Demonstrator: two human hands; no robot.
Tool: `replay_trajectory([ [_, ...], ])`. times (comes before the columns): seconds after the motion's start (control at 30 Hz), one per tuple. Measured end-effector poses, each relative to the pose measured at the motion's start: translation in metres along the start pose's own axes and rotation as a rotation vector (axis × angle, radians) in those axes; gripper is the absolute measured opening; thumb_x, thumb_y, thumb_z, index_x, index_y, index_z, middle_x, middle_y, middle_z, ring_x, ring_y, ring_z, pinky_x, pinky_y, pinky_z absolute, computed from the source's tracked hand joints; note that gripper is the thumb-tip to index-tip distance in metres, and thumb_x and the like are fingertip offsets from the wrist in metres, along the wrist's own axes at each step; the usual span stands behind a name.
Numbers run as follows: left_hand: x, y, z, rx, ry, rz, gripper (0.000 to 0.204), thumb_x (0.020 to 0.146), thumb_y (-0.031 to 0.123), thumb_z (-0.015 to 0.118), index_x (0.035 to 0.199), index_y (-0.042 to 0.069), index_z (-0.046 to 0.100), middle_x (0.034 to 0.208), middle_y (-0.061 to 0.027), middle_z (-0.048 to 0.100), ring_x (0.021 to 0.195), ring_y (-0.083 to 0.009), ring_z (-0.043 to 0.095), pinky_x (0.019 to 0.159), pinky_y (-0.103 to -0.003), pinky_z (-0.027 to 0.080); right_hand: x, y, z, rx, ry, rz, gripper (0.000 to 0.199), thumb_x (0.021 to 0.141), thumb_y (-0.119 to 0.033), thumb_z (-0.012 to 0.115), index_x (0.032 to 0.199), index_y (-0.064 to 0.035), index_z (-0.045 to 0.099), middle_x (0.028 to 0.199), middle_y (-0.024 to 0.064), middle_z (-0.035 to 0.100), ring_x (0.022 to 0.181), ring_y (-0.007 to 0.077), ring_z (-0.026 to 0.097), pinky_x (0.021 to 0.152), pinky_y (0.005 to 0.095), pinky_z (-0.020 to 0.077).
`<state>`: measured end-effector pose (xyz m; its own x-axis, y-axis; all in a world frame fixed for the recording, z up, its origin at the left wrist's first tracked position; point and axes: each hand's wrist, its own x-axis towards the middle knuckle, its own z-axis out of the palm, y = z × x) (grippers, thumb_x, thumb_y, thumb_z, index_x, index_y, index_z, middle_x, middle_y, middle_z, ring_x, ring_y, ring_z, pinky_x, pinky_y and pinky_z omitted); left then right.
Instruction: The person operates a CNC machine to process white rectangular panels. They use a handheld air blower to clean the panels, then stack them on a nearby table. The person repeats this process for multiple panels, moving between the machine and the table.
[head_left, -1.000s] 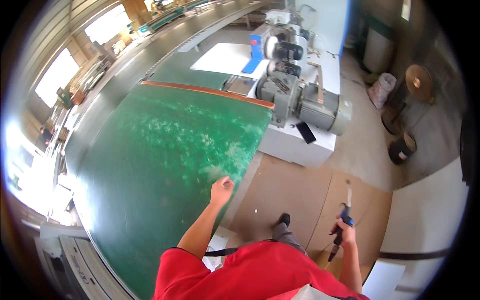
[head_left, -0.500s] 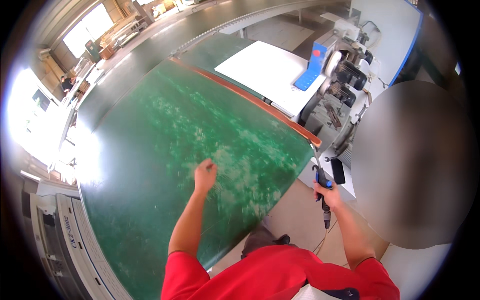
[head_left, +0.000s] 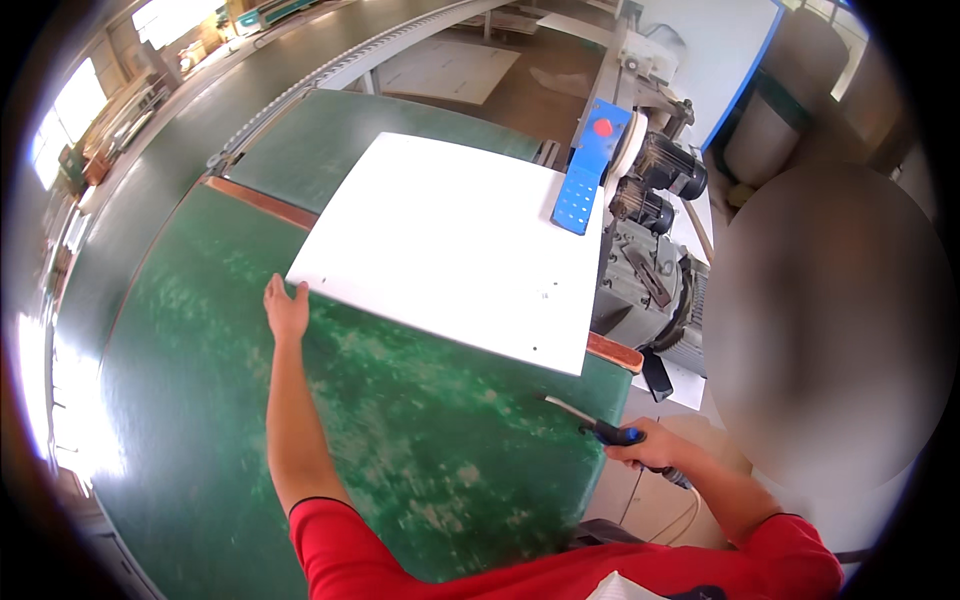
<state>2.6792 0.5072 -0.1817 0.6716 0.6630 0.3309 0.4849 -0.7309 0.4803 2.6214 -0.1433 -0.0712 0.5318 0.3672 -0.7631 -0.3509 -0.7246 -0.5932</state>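
Observation:
A white rectangular panel (head_left: 440, 240) lies across the orange edge strip and onto the green-topped table (head_left: 330, 440). Several small dark marks or holes show near its right and front edges. At the panel's near-left corner is my left hand (head_left: 287, 308), thumb and fingers spread apart, touching or almost touching that corner. My right hand (head_left: 655, 443) is wrapped round a black and blue air blow gun (head_left: 610, 433). Its thin metal nozzle reaches left over the table's right edge, pointing toward the panel's front right. A hose hangs from the gun's rear.
Right of the panel stands a machine with black motors (head_left: 668, 165) and a blue perforated bracket (head_left: 580, 190) over the panel's edge. A dark phone (head_left: 656, 375) sits beside the machine. A conveyor (head_left: 300, 95) curves behind. A large blurred oval hides the right side.
The white panel has come from the machine side toward me, over the orange strip. My left hand has reached out to its corner. The blow gun has swung from upright to pointing left.

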Motion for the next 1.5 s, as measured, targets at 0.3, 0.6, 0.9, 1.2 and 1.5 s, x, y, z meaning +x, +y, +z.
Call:
replay_trajectory([
  [0.3, -0.034, -0.010, -0.008, 0.156, -0.045, 0.079, 0.049, 0.088, 0.031, 0.059, 0.122, -0.003, 0.057, 0.123, -0.0188, 0.056, 0.116, -0.0371, 0.049, 0.097, -0.045, 0.042, 0.067, -0.024, 0.005, -0.247, 0.535, -0.223, 0.051, 0.077, -0.041, 0.073, 0.099, 0.0025, 0.059, 0.092, 0.0228, 0.065, 0.090, 0.0396, 0.063, 0.079, 0.0453, 0.0479],
  [0.6, -0.202, -0.024, -0.081, 0.162, 0.073, -0.084, 0.045, 0.080, 0.018, 0.065, 0.119, -0.003, 0.057, 0.118, -0.0198, 0.057, 0.110, -0.0395, 0.050, 0.093, -0.048, 0.043, 0.069, 0.040, -0.020, 0.060, 0.478, -0.175, 0.030, 0.073, -0.030, 0.077, 0.080, -0.0028, 0.064, 0.071, 0.0053, 0.062, 0.068, 0.0183, 0.059, 0.065, 0.0348, 0.0466],
  [0.9, -0.500, -0.035, -0.221, 0.243, 0.020, -0.497, 0.059, 0.073, 0.022, 0.067, 0.122, -0.007, 0.054, 0.120, -0.0245, 0.053, 0.113, -0.0405, 0.048, 0.098, -0.047, 0.041, -0.066, 0.183, 0.004, 0.343, -0.205, -0.122, 0.019, 0.077, -0.019, 0.076, 0.083, -0.0061, 0.064, 0.073, 0.0025, 0.062, 0.064, 0.0127, 0.057, 0.060, 0.0294, 0.0456],
  [1.2, -0.604, -0.035, -0.300, -0.075, -0.189, -0.918, 0.053, 0.080, 0.036, 0.069, 0.110, -0.007, 0.061, 0.100, -0.0167, 0.060, 0.094, -0.0269, 0.058, 0.082, -0.038, 0.048, -0.068, 0.251, 0.041, -0.117, 0.316, -0.367, 0.053, 0.069, -0.036, 0.080, 0.105, 0.0004, 0.064, 0.087, 0.0103, 0.064, 0.083, 0.0202, 0.060, 0.076, 0.0343, 0.0482],
  [1.5, -0.581, 0.044, -0.303, -0.474, -0.485, -0.598, 0.043, 0.090, 0.033, 0.062, 0.072, -0.006, 0.061, 0.065, -0.0029, 0.053, 0.060, -0.0127, 0.044, 0.053, -0.034, 0.035, -0.295, 0.337, 0.058, 0.187, 0.460, -0.109, 0.049, 0.068, -0.031, 0.080, 0.100, 0.0029, 0.065, 0.084, 0.0083, 0.064, 0.084, 0.0173, 0.061, 0.076, 0.0312, 0.0481],
])
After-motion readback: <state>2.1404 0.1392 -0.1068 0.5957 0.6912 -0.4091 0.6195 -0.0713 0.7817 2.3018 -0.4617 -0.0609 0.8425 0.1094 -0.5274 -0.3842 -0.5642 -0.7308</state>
